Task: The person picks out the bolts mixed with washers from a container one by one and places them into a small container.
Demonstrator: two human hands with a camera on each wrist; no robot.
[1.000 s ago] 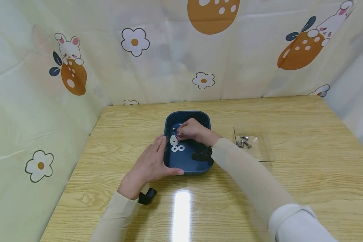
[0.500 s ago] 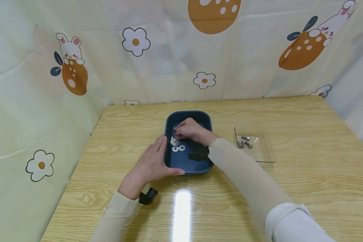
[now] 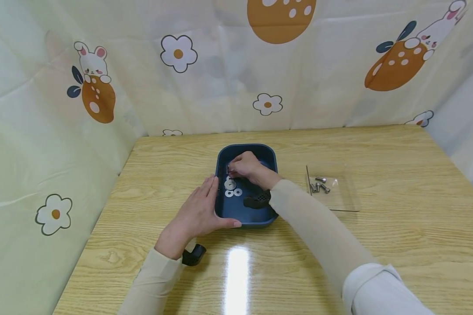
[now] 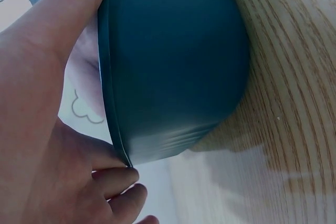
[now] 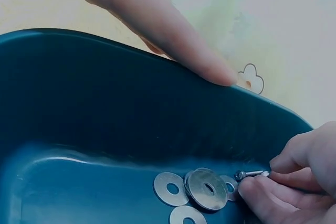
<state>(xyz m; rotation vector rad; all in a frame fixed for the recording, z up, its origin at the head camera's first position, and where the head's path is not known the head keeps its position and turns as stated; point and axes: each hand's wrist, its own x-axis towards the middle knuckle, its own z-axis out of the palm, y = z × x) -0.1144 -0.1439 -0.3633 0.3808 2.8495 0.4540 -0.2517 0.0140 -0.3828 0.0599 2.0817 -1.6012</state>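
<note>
A dark blue plastic tray [image 3: 246,215] stands on the wooden table. My left hand [image 3: 197,210] rests along its left side, fingers straight and thumb spread over the near rim; in the left wrist view, the thumb [image 4: 47,30] lies on the tray's edge. Inside the tray, my right hand [image 3: 246,167] pinches a small metal screw [image 5: 251,174] near the left wall. Beside those fingertips lie several flat metal washers, with a larger washer [image 5: 202,195] overlapping others and a smaller washer [image 3: 238,192] nearer me. Part of the screw is hidden by the fingers.
Right of the tray lies a clear, square, see-through piece [image 3: 344,199] with several thicker metal screws [image 3: 325,189] on it. A patterned curtain [image 3: 220,78] hangs behind the table [image 3: 153,166]. Each wrist wears a black camera mount [image 3: 194,255].
The right hand has shifted slightly left and away from me inside the tray, baring more of the washers. The screw at its fingertips has turned more upright in view. The left hand stays put.
</note>
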